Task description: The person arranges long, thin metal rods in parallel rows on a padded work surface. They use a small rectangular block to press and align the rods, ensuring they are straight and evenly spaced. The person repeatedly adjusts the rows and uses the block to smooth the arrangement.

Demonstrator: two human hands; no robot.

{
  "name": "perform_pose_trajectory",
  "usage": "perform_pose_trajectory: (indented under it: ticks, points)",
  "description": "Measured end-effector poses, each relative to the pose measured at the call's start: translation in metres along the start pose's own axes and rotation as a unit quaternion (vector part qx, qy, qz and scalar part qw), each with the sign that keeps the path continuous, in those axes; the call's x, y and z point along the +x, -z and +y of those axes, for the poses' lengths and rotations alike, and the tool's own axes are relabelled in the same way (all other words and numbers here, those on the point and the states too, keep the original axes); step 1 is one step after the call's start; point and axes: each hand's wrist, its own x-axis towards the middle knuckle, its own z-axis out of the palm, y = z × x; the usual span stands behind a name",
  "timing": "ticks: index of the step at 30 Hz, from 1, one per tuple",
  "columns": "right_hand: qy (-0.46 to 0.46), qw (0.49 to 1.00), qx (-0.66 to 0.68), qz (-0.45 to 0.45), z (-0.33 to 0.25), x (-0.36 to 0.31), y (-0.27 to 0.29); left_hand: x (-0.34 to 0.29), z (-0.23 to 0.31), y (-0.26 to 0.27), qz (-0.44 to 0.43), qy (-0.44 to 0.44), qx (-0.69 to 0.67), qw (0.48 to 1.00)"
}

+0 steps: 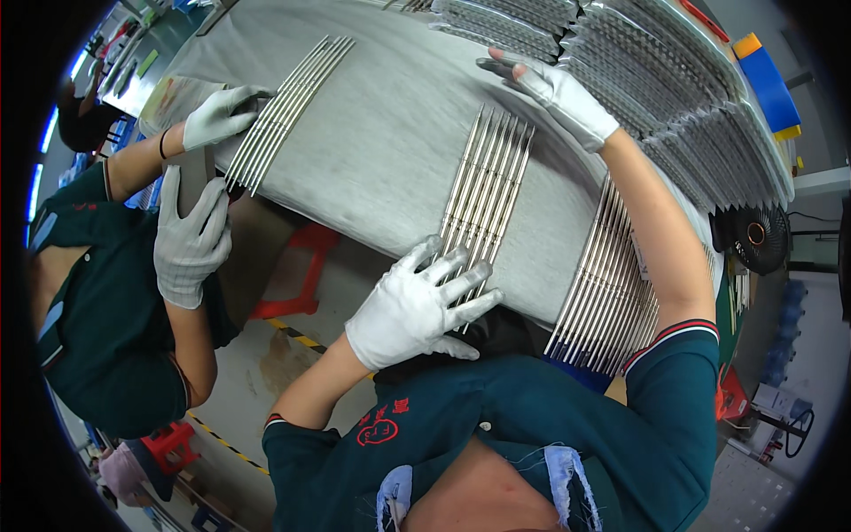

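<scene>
Under the left hand (fingers splayed, unclenched), the rods could be rolled askew by uneven pressure, while nothing is visibly gripped by the right hand.

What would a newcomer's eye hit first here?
Likely the row of slim, shiny metal rods mid-picture on the grey-covered table, the white-gloved left hand spread over its near end. Then the tall stacks of ridged, silvery-grey layers at upper right, near the outstretched, white-gloved right hand.
</scene>
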Motion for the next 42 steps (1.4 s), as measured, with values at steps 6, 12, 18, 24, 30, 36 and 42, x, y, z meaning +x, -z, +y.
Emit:
perform_pose_trajectory:
  ticks: [6,12,18,24,30,36,42]
  points:
    - [0.065,0.941,-0.333,-0.003,-0.016,-0.076,0.003,0.001,0.003,-0.006,-0.006,0.034,0.034,0.999]
    - [0.034,0.889,-0.455,-0.034,-0.024,-0.136,0.0,0.0,0.0,-0.016,0.006,0.026,0.012,1.0]
    - [-0.058,0.873,-0.484,0.02,-0.032,-0.211,0.009,0.002,0.003,-0.005,-0.026,0.029,0.011,0.999]
    - [-0.146,0.871,-0.457,0.108,-0.005,-0.264,0.01,0.016,-0.018,0.017,-0.067,0.073,0.036,0.994]
    - [-0.15,0.906,-0.339,0.203,0.021,-0.272,0.015,0.042,-0.053,0.009,-0.081,0.096,0.021,0.992]
    - [-0.062,0.843,-0.482,0.229,0.06,-0.28,0.0,0.064,-0.038,-0.002,-0.084,0.054,0.05,0.994]
    - [-0.069,0.833,-0.495,0.239,0.061,-0.275,-0.002,0.095,-0.004,-0.014,-0.098,0.002,0.011,0.995]
